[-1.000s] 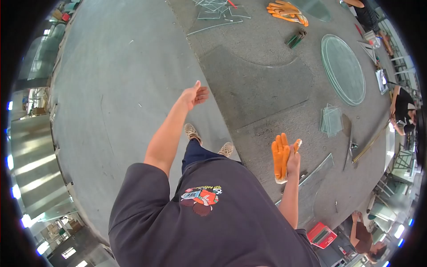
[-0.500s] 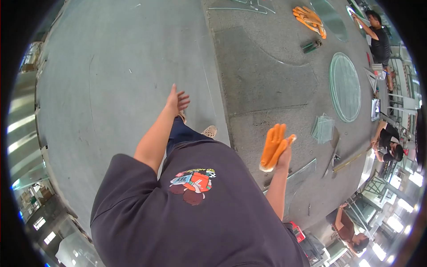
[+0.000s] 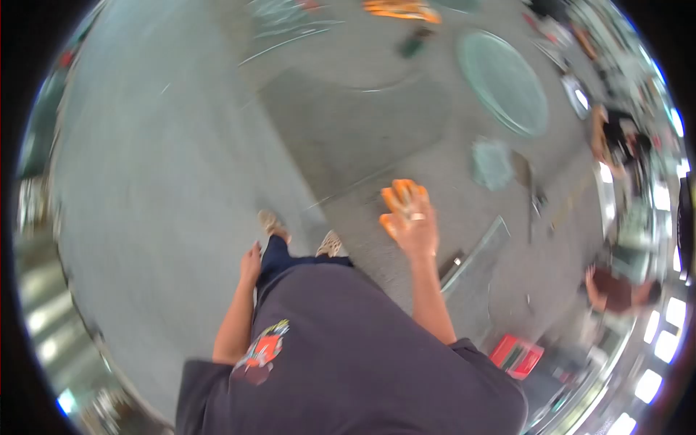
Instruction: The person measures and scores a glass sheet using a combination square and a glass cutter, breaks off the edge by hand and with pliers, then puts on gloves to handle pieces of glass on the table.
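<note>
Orange work gloves (image 3: pixel 397 197) are in my right hand (image 3: pixel 418 233), which is raised over the grey table (image 3: pixel 384 254). The back of this hand faces me and hides part of the gloves. My left hand (image 3: pixel 250 264) hangs beside my thigh, its fingers loose and blurred, with nothing visible in them. To the right of my right hand, a clear glass sheet (image 3: pixel 475 272) lies on the table. A larger glass piece with a curved edge (image 3: pixel 348 130) lies beyond my hand. A small stack of glass pieces (image 3: pixel 492 164) sits farther right.
Oval glass panes (image 3: pixel 504 81) are stacked on the table. More orange gloves (image 3: pixel 402 9) and glass offcuts (image 3: pixel 286 20) lie at the far end. A red box (image 3: pixel 516 356) stands near my right side. Two co-workers, one in black (image 3: pixel 618 134), one in brown (image 3: pixel 616 290), are across the table.
My view has turned, so the table things appear shifted left. My right hand has turned its back toward me, still with the gloves. My left hand has dropped to my side.
</note>
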### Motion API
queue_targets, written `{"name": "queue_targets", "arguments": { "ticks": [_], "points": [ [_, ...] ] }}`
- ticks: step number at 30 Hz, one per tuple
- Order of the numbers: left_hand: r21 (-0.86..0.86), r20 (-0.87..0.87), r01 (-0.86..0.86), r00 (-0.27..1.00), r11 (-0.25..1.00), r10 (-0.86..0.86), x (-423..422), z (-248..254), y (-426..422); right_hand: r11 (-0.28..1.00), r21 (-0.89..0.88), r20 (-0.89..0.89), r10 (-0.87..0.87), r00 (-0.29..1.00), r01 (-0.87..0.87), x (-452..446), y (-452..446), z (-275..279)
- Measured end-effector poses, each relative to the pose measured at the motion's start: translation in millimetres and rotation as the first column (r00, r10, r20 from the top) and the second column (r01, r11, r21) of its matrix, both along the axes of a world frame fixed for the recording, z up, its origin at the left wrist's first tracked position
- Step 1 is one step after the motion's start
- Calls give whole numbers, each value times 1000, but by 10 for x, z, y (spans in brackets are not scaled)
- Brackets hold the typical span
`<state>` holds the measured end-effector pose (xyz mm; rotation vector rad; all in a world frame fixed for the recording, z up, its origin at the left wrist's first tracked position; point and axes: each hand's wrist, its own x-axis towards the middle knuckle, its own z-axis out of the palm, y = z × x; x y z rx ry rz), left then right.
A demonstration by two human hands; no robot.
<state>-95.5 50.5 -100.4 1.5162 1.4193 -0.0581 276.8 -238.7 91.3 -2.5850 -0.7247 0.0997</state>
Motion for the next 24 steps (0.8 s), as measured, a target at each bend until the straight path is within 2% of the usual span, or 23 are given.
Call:
{"name": "queue_targets", "arguments": {
  "ticks": [1,3,5,6,8,11,14,16,17,18,19,21,22,23,24],
  "points": [
    [21,41,56,998,998,-57,16,-119,87,998,70,20,-12,1000,11,-63,50,163],
    [53,73,170,982,984,-173,404,288,153,992,76,66,-101,993,96,-115,-55,196],
    [32,102,217,970,976,-219,715,636,170,987,-29,69,-154,986,156,-127,-241,-291],
    [31,114,204,972,978,-206,810,749,171,983,0,52,-182,982,182,-97,-295,-382],
    [32,110,290,950,957,-292,956,829,218,980,65,25,-192,981,190,10,-305,-502],
    [36,79,377,922,925,-379,1078,949,301,954,146,-134,-243,961,262,123,-310,-397],
    [12,81,410,909,912,-409,903,773,405,870,204,-308,-378,873,449,217,-421,-255],
    [-59,-2,384,923,921,-385,574,462,518,796,182,-372,-487,790,577,302,-578,-40],
    [80,20,606,793,791,-609,303,314,559,733,108,-478,-555,681,672,343,-716,137],
    [84,-31,637,771,767,-637,119,239,559,763,-5,-341,-609,716,647,423,-877,44],
    [53,-95,640,768,767,-634,-71,230,527,760,79,-277,-605,747,645,355,-1011,167],
    [-1,-165,592,795,806,-584,-374,196,469,695,34,-299,-679,671,718,351,-1188,226],
    [-32,-167,556,816,831,-553,-501,161,449,749,16,-188,-648,738,662,411,-1310,20],
    [-55,-178,528,830,847,-529,-572,152,411,751,19,-179,-646,742,660,485,-1420,-131],
    [-80,-204,505,836,859,-510,-641,165,373,744,-51,-182,-663,726,666,593,-1447,-82]
  ]
}}
